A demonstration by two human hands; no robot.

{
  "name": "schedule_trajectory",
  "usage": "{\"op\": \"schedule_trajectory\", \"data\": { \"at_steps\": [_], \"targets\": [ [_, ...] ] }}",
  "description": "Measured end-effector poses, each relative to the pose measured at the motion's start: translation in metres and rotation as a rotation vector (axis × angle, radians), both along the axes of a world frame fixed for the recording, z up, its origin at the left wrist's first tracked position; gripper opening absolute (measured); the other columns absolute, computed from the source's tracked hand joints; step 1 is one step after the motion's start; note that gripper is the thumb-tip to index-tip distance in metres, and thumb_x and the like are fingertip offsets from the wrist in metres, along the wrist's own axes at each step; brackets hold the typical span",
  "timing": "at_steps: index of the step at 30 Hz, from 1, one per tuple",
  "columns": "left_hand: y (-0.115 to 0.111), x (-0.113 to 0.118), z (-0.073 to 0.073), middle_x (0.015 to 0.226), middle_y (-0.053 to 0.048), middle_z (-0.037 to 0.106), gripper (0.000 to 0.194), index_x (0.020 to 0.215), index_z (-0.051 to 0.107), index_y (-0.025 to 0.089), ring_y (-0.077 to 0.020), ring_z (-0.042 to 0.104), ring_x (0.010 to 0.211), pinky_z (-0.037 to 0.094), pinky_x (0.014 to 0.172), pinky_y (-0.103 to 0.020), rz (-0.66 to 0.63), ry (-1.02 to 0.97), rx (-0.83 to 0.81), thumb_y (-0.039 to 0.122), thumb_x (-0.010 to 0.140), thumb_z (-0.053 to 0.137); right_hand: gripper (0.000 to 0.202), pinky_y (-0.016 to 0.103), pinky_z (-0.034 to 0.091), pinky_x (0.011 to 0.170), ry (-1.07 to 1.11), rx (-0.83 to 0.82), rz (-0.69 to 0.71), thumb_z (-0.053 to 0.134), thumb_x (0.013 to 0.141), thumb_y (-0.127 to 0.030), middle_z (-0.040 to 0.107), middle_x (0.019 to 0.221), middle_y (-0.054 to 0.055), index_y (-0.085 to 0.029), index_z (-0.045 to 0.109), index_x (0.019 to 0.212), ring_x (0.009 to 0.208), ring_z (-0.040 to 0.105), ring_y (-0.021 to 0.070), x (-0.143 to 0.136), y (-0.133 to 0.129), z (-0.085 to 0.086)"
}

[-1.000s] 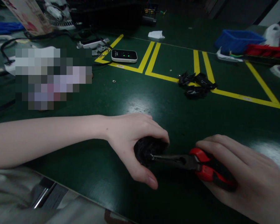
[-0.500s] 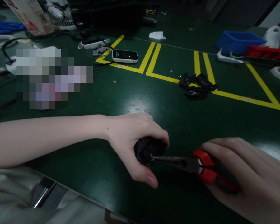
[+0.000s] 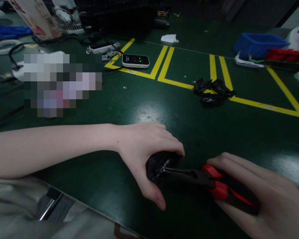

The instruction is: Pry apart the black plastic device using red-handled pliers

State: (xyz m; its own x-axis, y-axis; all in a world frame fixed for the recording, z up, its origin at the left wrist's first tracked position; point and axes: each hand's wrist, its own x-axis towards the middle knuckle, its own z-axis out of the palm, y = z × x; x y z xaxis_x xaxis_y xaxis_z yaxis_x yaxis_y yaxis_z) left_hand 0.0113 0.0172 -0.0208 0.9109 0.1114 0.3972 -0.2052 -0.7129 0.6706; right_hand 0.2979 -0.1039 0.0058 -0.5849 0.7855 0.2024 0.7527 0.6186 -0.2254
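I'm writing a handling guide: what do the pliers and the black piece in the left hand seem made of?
Pliers: probably steel, given the dark, dull-sheened jaws; the red-and-black grips look like smooth plastic or rubber, from their rounded, coloured surface.
Black piece: perhaps glossy plastic, given its faint highlights, but too dark to be sure.

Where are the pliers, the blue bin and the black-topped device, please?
Pliers [image 3: 206, 178]: head view, on the dark metal body.
Blue bin [image 3: 255, 50]: head view, on its near wall.
Black-topped device [image 3: 134, 60]: head view, on its top face.

No lettering can be read on the device [image 3: 136, 61] or carton [image 3: 37, 19].
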Motion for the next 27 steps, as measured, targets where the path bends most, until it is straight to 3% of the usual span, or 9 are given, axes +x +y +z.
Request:
{"op": "schedule_trajectory", "data": {
  "at_steps": [8,15,21,27],
  "targets": [
    [0.005,0.001,-0.006,0.090,-0.002,0.077,0.071,0.109,0.067,0.020,-0.0200,0.070,0.074,0.044,0.068,-0.034,-0.035,-0.018,0.010,0.070,0.067,0.095,0.016,0.030,0.061,0.056,0.014,-0.016,-0.038,0.052,0.100,-0.035,0.079,0.095,0.001,-0.033,0.063,0.111,0.073,0.078,0.0214,-0.006,-0.001,0.006],
    [0.003,0.001,0.003,0.104,-0.007,0.081,0.084,0.118,0.066,0.023,-0.0257,0.071,0.082,0.046,0.077,-0.038,-0.030,0.187,-0.004,0.080,0.062,0.094,0.017,0.030,0.060,0.054,0.009,-0.005,0.008,0.060,0.097,-0.039,0.081,0.095,0.001,-0.032,0.066,0.111,0.074,0.079,0.0219,-0.001,0.002,0.004],
    [-0.004,0.003,0.012,0.110,-0.014,0.081,0.074,0.119,0.065,0.017,-0.0282,0.072,0.086,0.048,0.080,-0.041,-0.010,0.227,0.103,0.078,0.080,0.082,0.020,0.031,0.061,0.055,-0.013,0.029,0.044,0.059,0.097,-0.038,0.080,0.095,0.002,-0.032,0.064,0.115,0.073,0.078,0.0222,0.003,0.004,0.001],
    [-0.002,0.004,0.007,0.097,-0.007,0.080,0.065,0.108,0.065,0.021,-0.0251,0.071,0.079,0.048,0.074,-0.038,0.008,0.163,0.058,0.072,0.074,0.084,0.028,0.042,0.067,0.065,-0.033,0.068,-0.047,0.057,0.095,-0.036,0.080,0.107,0.006,-0.031,0.066,0.122,0.084,0.080,0.0292,0.003,-0.004,-0.004]
  ]
}}
